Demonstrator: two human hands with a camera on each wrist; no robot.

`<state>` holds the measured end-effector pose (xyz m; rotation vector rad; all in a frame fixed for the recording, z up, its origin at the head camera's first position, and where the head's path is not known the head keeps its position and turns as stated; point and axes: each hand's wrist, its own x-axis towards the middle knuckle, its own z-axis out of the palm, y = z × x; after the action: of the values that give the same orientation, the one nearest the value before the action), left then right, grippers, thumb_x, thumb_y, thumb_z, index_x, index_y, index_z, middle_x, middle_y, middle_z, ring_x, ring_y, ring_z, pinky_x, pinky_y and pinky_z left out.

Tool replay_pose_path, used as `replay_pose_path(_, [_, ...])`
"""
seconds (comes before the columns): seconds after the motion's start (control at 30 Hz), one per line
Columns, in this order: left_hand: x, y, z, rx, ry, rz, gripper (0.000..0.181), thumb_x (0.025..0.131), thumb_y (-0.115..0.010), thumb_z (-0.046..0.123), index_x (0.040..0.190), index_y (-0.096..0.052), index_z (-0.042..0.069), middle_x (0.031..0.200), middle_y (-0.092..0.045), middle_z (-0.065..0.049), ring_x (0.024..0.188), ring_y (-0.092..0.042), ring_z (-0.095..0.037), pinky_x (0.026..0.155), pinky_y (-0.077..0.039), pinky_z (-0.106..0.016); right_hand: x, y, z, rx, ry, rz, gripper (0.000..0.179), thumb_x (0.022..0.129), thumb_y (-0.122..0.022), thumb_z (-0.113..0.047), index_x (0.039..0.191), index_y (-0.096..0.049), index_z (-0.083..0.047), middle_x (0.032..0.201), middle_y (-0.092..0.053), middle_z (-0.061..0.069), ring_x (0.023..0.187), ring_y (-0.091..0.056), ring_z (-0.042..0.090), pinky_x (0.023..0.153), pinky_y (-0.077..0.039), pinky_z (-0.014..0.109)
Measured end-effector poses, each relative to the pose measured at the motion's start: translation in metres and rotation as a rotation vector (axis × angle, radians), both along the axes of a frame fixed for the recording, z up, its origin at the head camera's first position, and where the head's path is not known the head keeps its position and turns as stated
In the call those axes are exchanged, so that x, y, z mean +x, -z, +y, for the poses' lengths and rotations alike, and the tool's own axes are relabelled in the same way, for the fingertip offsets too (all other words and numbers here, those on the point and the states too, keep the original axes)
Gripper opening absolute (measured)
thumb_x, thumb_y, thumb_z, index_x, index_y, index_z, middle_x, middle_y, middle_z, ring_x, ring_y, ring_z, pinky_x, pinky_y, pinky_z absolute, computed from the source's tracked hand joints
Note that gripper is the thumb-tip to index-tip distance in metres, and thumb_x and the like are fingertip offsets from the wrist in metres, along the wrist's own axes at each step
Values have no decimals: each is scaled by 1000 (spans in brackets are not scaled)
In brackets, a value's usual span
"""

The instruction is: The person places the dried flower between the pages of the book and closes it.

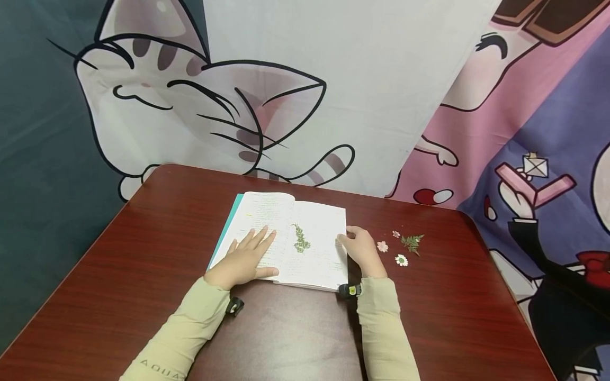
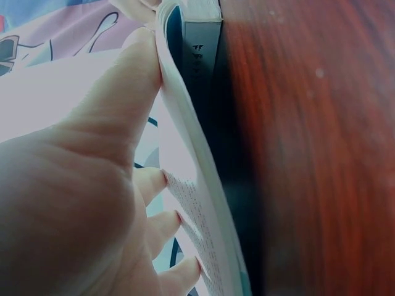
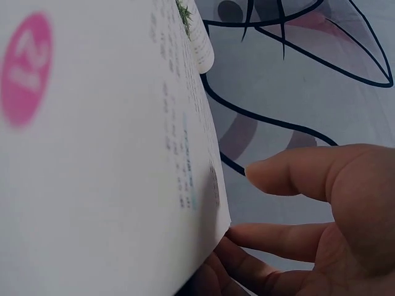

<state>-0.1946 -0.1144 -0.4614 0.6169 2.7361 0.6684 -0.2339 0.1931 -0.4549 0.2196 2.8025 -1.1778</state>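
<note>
Rests flat on the left page point(image 1: 267, 211) with the left hand point(image 1: 243, 262), on straight, spread fingers, gripping nothing. Touches the outer edge of the right page point(image 1: 329, 222) with the right hand point(image 1: 359, 248), loosely bent, with a clear gap between two digits and no visible pinch. Between both hands, an open book point(image 1: 329, 267); on its right page, just beside the gutter, a green sprig point(image 1: 300, 239). Beyond the right hand, on the table point(image 1: 429, 296), a pink flower point(image 1: 383, 246), a smaller pale flower point(image 1: 396, 234), a white flower point(image 1: 402, 260) and a fern-like leaf point(image 1: 412, 242).

Could slide or fold the sprig by tilting the right page sharply beneath it. Could crease the page edge by hooking it on bent fingertips alone. Might let the left pages spring up by easing the flat palm. Might sweep the flowers aside by swinging the right hand outward.

From the left wrist, a curved stack of pages beside the thumb, hard to notice in the head view. From the right wrist, a pink oval mark point(image 3: 26, 69), not discernible from the head; of the sprig, only a small part. From the head alone, the flowers and leaf.
</note>
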Motion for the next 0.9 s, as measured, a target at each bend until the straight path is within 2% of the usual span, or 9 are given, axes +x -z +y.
replay_pose_path(0.13, [0, 1, 0, 3, 1, -2, 92, 93, -67, 52, 163, -23, 11, 169, -14, -15, 153, -11, -45, 113, -11, -75, 2, -4, 0, -27, 14, 0, 53, 98, -60, -21, 142, -52, 7, 140, -56, 29, 131, -52, 41, 108, -42, 55])
replay_pose_path(0.23, [0, 0, 0, 6, 2, -3, 93, 93, -67, 53, 163, -22, 11, 169, -14, -15, 153, -11, -45, 113, -11, -75, 2, -8, -1, -50, 39, 20, 51, 97, -61, -19, 141, -54, 5, 137, -57, 27, 128, -53, 39, 107, -43, 54])
replay_pose_path(0.3, [0, 0, 0, 5, 1, -6, 93, 93, -67, 53, 163, -22, 12, 169, -14, -15, 153, -10, -45, 113, -11, -75, 3, -10, 0, -66, 56, 39, 49, 96, -63, -17, 141, -56, 3, 128, -62, 24, 118, -57, 36, 100, -47, 51])
replay_pose_path(0.37, [0, -1, 0, 5, 3, -9, 92, 93, -67, 52, 163, -22, 11, 169, -14, -15, 153, -10, -45, 113, -11, -75, 3, -12, 1, -81, 67, 61, 48, 94, -65, -14, 140, -57, 0, 113, -64, 21, 103, -59, 32, 89, -50, 44])
replay_pose_path(0.47, [0, -1, 1, 5, 6, -13, 92, 94, -67, 52, 163, -22, 11, 169, -14, -15, 153, -10, -45, 113, -11, -75, 3, -12, 2, -86, 70, 87, 48, 91, -69, -11, 138, -60, -2, 96, -62, 13, 87, -56, 25, 74, -47, 35])
replay_pose_path(0.53, [0, -2, 1, 5, 7, -12, 92, 94, -68, 51, 163, -22, 11, 169, -14, -16, 153, -10, -46, 113, -11, -75, 3, -12, 2, -79, 69, 98, 48, 90, -71, -10, 137, -61, -3, 92, -61, 10, 84, -55, 24, 71, -46, 33])
replay_pose_path(0.67, [0, -2, 1, 1, 8, -15, 92, 94, -68, 51, 163, -21, 11, 169, -13, -15, 153, -9, -45, 113, -11, -75, 4, -14, 2, -52, 63, 105, 46, 92, -69, -11, 137, -62, -3, 96, -63, 12, 89, -57, 26, 77, -47, 36])
replay_pose_path(0.9, [0, -4, 1, 0, 9, -22, 91, 95, -67, 50, 163, -20, 11, 169, -12, -16, 153, -8, -45, 113, -10, -75, 5, -19, -1, -42, 61, 105, 46, 94, -66, -12, 138, -61, -2, 116, -66, 19, 104, -60, 32, 93, -50, 48])
